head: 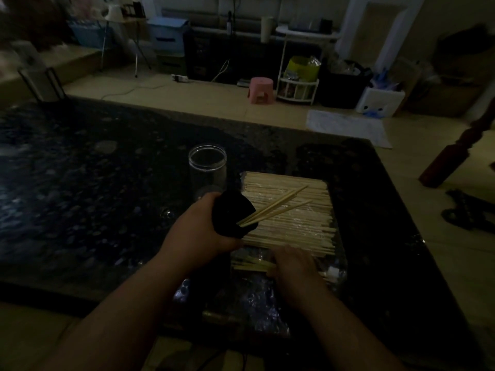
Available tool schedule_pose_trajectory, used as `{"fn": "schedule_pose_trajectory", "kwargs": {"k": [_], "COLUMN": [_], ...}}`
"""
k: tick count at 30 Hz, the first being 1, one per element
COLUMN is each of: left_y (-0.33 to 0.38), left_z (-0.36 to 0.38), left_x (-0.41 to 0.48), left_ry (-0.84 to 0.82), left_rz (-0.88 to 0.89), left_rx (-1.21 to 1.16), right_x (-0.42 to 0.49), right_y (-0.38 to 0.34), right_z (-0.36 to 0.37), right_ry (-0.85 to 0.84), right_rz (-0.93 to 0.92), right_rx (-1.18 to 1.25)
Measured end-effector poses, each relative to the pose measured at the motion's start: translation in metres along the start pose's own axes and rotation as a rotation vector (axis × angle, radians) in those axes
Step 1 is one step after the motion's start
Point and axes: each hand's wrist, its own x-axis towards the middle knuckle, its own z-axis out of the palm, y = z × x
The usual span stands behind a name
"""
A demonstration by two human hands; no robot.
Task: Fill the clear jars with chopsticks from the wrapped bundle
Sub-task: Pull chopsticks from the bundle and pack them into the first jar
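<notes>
Head view, very dim. Dark speckled table (107,183) fills the left and middle of the frame.

Clear jar (207,170) stands upright on the table with its mouth open, just beside the far-left corner of the wrapped bundle (292,226). I see nothing inside the jar. The bundle is a flat block of pale chopsticks under shiny plastic film, lying on the table right of centre.

Left hand (198,231) is clenched round a black cloth (231,212), near the jar's base and at the bundle's left edge. Loose chopsticks (278,207), about three, stick out of the cloth and angle up and right above the bundle.

Right hand (292,263) lies palm down on the bundle's near edge. Its fingers (273,259) sit over the near-edge sticks (249,265). Too dark to tell whether it grasps them or only rests there.

On the floor beyond the table are a pink stool (261,89) and a pale mat (348,127).
</notes>
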Motion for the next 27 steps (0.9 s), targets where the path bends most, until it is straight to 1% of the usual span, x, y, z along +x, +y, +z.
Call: {"fn": "schedule_pose_trajectory", "kwargs": {"k": [2, 6, 8, 11, 14, 16, 19, 21, 24, 27], "left_y": [0.000, 0.000, 0.000, 0.000, 0.000, 0.000, -0.001, -0.002, -0.004, -0.004], "left_z": [0.000, 0.000, 0.000, 0.001, 0.002, 0.003, 0.004, 0.004, 0.002, 0.000], "left_x": [0.000, 0.000, 0.001, 0.001, 0.002, 0.002, 0.002, 0.003, 0.004, 0.005], "left_ry": [-0.003, 0.001, 0.002, 0.003, 0.000, 0.000, -0.007, -0.007, 0.001, 0.013], "left_rz": [0.004, -0.006, -0.006, 0.007, 0.012, 0.010, -0.003, -0.007, -0.019, -0.033], "left_rx": [-0.010, -0.014, -0.022, -0.025, -0.021, -0.024, -0.025, -0.007, 0.002, 0.001], "right_x": [-0.003, -0.010, -0.012, -0.015, -0.018, -0.019, -0.023, -0.026, -0.028, -0.032], "right_y": [0.000, -0.002, -0.005, -0.006, -0.006, -0.004, -0.003, -0.007, -0.011, -0.012], "right_z": [0.000, 0.007, 0.007, 0.009, 0.013, 0.015, 0.015, 0.008, -0.014, -0.032], "right_ry": [-0.011, -0.034, -0.030, 0.022, 0.111, 0.098, 0.145, 0.113, 0.041, -0.010], "right_rz": [-0.003, 0.020, 0.032, 0.041, 0.009, 0.005, -0.006, -0.025, 0.030, -0.058], "right_rx": [-0.012, -0.130, -0.129, -0.130, -0.121, -0.142, -0.154, -0.117, 0.010, 0.023]}}
